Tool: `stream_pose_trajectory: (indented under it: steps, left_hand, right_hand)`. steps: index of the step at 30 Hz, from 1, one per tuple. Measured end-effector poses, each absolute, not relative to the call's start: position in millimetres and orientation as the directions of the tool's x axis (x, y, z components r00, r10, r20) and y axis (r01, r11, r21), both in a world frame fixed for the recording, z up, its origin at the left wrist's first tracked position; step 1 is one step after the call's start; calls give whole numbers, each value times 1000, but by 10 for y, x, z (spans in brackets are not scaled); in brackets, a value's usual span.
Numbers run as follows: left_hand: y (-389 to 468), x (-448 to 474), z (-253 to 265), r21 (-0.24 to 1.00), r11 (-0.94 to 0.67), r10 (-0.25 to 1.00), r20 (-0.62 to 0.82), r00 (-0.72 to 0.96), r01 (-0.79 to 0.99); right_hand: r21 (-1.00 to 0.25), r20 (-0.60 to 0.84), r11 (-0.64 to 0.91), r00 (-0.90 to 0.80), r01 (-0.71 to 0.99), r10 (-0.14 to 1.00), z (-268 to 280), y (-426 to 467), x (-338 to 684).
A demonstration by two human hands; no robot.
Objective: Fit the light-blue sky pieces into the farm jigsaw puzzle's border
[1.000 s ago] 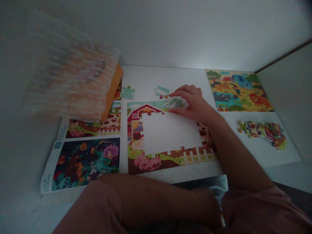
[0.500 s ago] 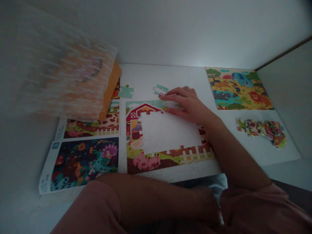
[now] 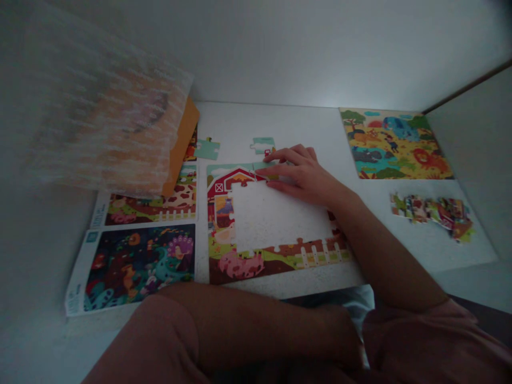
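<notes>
A farm jigsaw [image 3: 256, 264] lies in the middle of the white table [image 3: 304, 128]. Its border shows a red barn, a pig and a fence, and its middle is an open gap. My right hand [image 3: 304, 176] lies on the jigsaw's top edge, fingers stretched left and pressing flat on the sky pieces beside the barn roof. Two loose teal pieces [image 3: 207, 149] [image 3: 262, 144] sit just beyond that edge. My left forearm lies across the bottom of the view. My left hand [image 3: 344, 341] rests in shadow by the table's near edge, its fingers hidden.
A finished savanna animal jigsaw [image 3: 394, 144] lies at the back right, with a heap of loose pieces [image 3: 434, 210] in front of it. Left of the farm jigsaw lie a farm picture [image 3: 154, 200] and a dark peacock picture [image 3: 136, 264]. An orange envelope [image 3: 182, 144] and a blurred translucent bag [image 3: 104, 112] hang over the left.
My right hand has slid left along the jigsaw's top edge, from near the right end toward the barn roof. My left arm has stayed still.
</notes>
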State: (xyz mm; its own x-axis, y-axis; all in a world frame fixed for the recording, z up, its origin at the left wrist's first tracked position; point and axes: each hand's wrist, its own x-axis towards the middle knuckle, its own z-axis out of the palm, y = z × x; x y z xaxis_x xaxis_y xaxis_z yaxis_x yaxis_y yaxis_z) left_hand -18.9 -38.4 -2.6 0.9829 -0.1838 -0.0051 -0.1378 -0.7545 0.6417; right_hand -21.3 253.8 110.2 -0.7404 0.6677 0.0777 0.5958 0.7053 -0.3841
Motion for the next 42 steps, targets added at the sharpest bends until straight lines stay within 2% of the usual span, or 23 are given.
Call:
stream_pose_trajectory:
  steps: [6,11,15,18,21,33,42]
  left_hand:
    - [-200,-246,117,705,-689,-209,31,977,-170]
    - [-187,-249,166,698,-703,-231,-43,972,-136]
    - [-225,-261,105,690,-702,-191,55,980,-176]
    - [-236,-281,88,668,-721,-174,83,981,-185]
    - [-251,-286,102,639,-753,-171,40,984,-157]
    - [-401,-205,-52,594,-787,-168,52,984,-166]
    - [-349,-192,13,634,-762,-166,11,986,-136]
  right_hand:
    - [-356,93,718,-742,598,664,1084,2523,-232]
    - [-331,90,725,-745,604,661,1096,2515,-248]
    - [-324,90,726,-745,606,661,1103,2522,-248]
    - [-334,115,692,-701,640,704,1094,2552,-249]
    - [-340,136,648,-647,681,751,1045,2612,-254]
    - [-357,132,557,-550,750,825,1038,2929,159]
    - [-384,153,617,-612,687,776,945,2870,-89]
